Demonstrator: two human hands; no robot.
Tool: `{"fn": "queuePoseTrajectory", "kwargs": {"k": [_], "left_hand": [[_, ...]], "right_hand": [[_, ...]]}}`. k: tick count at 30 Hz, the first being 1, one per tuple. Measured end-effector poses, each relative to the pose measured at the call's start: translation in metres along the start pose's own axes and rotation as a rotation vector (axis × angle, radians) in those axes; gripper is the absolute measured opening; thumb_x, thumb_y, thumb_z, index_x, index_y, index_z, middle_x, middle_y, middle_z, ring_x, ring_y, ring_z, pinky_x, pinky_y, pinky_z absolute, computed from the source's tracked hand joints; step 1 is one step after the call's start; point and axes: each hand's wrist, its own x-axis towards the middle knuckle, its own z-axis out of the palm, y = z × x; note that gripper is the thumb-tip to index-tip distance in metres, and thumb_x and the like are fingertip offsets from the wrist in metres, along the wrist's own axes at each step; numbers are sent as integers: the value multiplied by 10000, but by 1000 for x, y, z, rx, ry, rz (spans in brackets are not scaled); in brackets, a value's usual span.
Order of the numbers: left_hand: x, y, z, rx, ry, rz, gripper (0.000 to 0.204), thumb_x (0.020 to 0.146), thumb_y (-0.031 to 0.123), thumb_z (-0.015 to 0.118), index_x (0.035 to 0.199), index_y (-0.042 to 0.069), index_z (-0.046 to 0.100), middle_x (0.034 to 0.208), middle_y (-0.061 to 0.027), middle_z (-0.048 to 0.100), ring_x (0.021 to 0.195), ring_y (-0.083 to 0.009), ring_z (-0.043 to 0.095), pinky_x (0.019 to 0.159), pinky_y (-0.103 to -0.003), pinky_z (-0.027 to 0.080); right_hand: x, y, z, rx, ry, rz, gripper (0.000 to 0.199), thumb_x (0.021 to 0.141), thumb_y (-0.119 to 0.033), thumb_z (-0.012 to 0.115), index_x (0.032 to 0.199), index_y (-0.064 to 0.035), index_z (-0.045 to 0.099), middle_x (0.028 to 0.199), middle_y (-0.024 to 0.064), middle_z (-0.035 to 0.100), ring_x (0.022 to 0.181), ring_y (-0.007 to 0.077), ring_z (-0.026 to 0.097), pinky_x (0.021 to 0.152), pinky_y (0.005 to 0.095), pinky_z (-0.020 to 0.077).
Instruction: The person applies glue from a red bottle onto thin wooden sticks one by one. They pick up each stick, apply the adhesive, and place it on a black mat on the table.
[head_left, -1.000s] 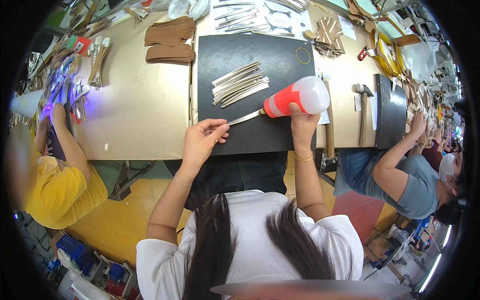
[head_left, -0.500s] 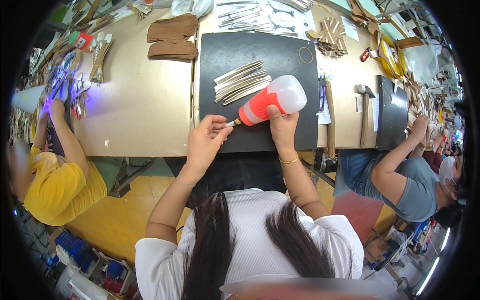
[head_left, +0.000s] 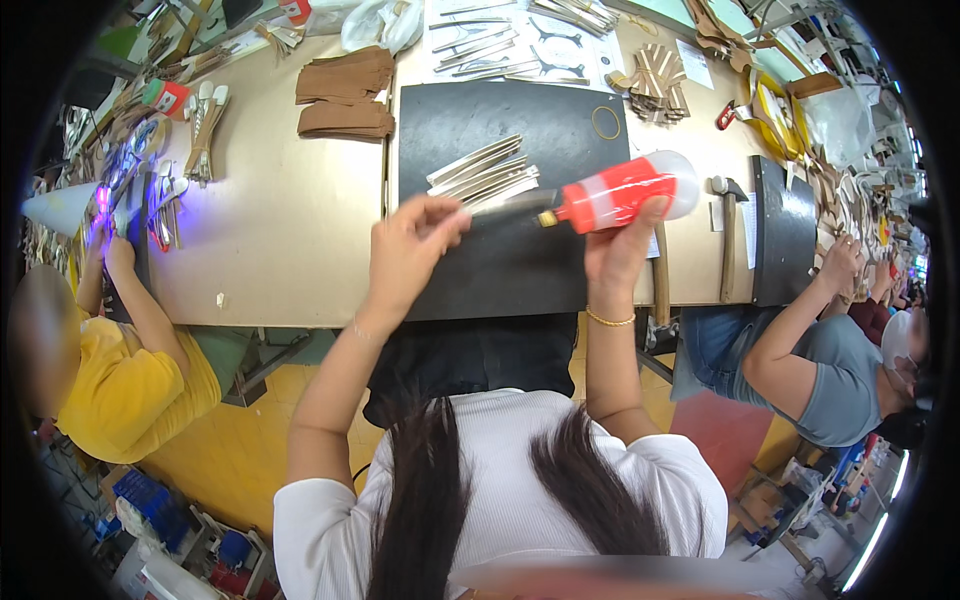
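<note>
My right hand point(head_left: 622, 248) grips a red and white squeeze bottle point(head_left: 622, 190) lying sideways, nozzle pointing left. The nozzle tip touches a thin pale strip point(head_left: 500, 206) pinched in the fingers of my left hand point(head_left: 408, 250). Both hands are raised above a black mat point(head_left: 520, 270) on the beige table point(head_left: 280, 240). A fanned pile of similar pale strips point(head_left: 482, 172) lies on the mat just beyond the held strip. A rubber band point(head_left: 605, 122) rests at the mat's far right corner.
Brown folded pieces point(head_left: 345, 95) lie left of the mat. A hammer point(head_left: 728, 215) and a second black mat point(head_left: 785, 235) sit to the right. A person in yellow point(head_left: 110, 370) works at the left, a person in grey point(head_left: 820, 370) at the right. Cut shapes point(head_left: 520, 40) lie at the far edge.
Both hands have lifted toward the camera with bottle and strip. The bottle has levelled out, its nozzle still at the strip's end.
</note>
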Motion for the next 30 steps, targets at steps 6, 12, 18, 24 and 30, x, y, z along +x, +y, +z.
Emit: {"fn": "queuePoseTrajectory", "kwargs": {"k": [6, 12, 18, 24, 30], "left_hand": [[136, 29, 62, 117, 159, 574, 265, 826, 176, 723, 1036, 24, 669, 841, -117, 720, 735, -158, 682, 643, -272, 510], [226, 28, 121, 576, 176, 668, 325, 823, 286, 711, 1061, 68, 682, 870, -135, 713, 826, -286, 673, 749, -354, 512], [203, 26, 79, 802, 138, 783, 297, 788, 302, 722, 969, 66, 717, 977, -138, 662, 979, -328, 582, 866, -415, 454], [86, 19, -13, 785, -164, 229, 194, 800, 187, 712, 889, 16, 689, 869, -119, 592, 894, -275, 589, 802, -368, 466], [56, -2, -29, 692, -7, 198, 145, 796, 127, 709, 870, 6, 679, 833, -113, 603, 805, -248, 584, 740, -349, 471]], "right_hand": [[8, -23, -21, -63, 36, -54, 744, 839, -625, 581, 1309, -72, 417, 1160, 70, 564, 1083, 197, 580, 940, 377, 510], [0, -26, -40, -90, 94, -47, 761, 831, -640, 580, 1300, -63, 419, 1155, 74, 555, 1061, 196, 581, 908, 371, 528], [5, -40, -54, -77, 143, -66, 778, 811, -631, 623, 1270, -31, 437, 1136, 77, 558, 1030, 186, 599, 872, 354, 549], [9, -26, -44, -76, 37, -15, 766, 824, -644, 590, 1286, -55, 432, 1158, 88, 565, 1049, 201, 591, 910, 375, 529], [-2, -13, -16, -77, -86, 25, 760, 831, -630, 595, 1285, -40, 442, 1148, 99, 573, 1057, 204, 586, 923, 378, 517]]}}
